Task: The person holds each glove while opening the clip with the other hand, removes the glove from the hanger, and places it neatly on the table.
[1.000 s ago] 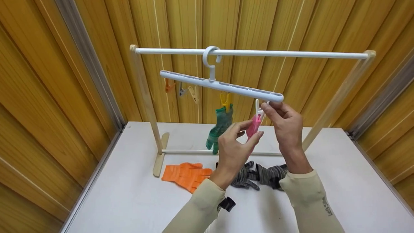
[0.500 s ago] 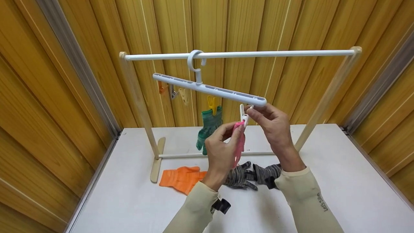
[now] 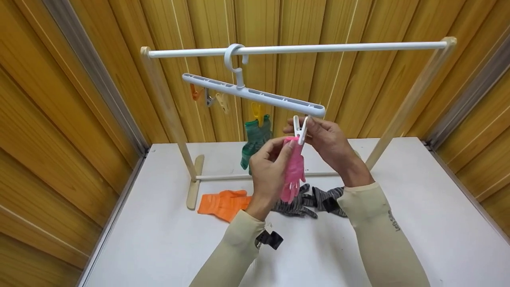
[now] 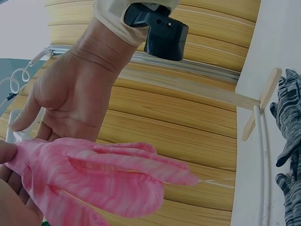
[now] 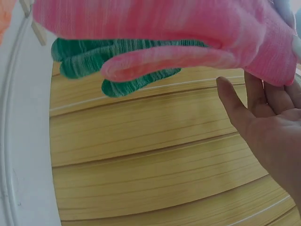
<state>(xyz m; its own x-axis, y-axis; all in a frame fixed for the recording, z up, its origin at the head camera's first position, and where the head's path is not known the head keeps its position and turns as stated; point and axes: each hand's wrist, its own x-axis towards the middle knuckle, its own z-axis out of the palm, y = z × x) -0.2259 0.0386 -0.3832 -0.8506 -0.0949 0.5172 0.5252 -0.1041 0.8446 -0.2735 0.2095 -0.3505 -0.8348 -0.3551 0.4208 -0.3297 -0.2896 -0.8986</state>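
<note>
My left hand [image 3: 269,167] pinches the cuff of a pink knit glove [image 3: 295,171], whose fingers dangle downward. A white clothespin [image 3: 299,131] under the hanger's right end has its lower end at that cuff. My right hand [image 3: 330,141] holds the clothespin, thumb against its right leg and fingers behind it. The left wrist view shows the right palm [image 4: 77,94] beside the pink glove [image 4: 117,179]. In the right wrist view, the right fingers [image 5: 256,96] reach behind the cuff. The pale blue-grey hanger [image 3: 279,100] slopes down to the right.
The hanger's hook circles a white rod [image 3: 338,48] on a wooden frame. A yellow clothespin [image 3: 258,113] carries a green glove [image 3: 257,135]. Orange, grey and cream clothespins [image 3: 222,103] hang left. An orange glove [image 3: 223,204] and dark striped gloves [image 3: 295,209] lie on the white table [image 3: 159,243].
My left hand has shifted to the edge of the cuff, and the pink glove has turned so its fingers show. The right hand has stayed at the clothespin, its fingers now spread further behind it.
</note>
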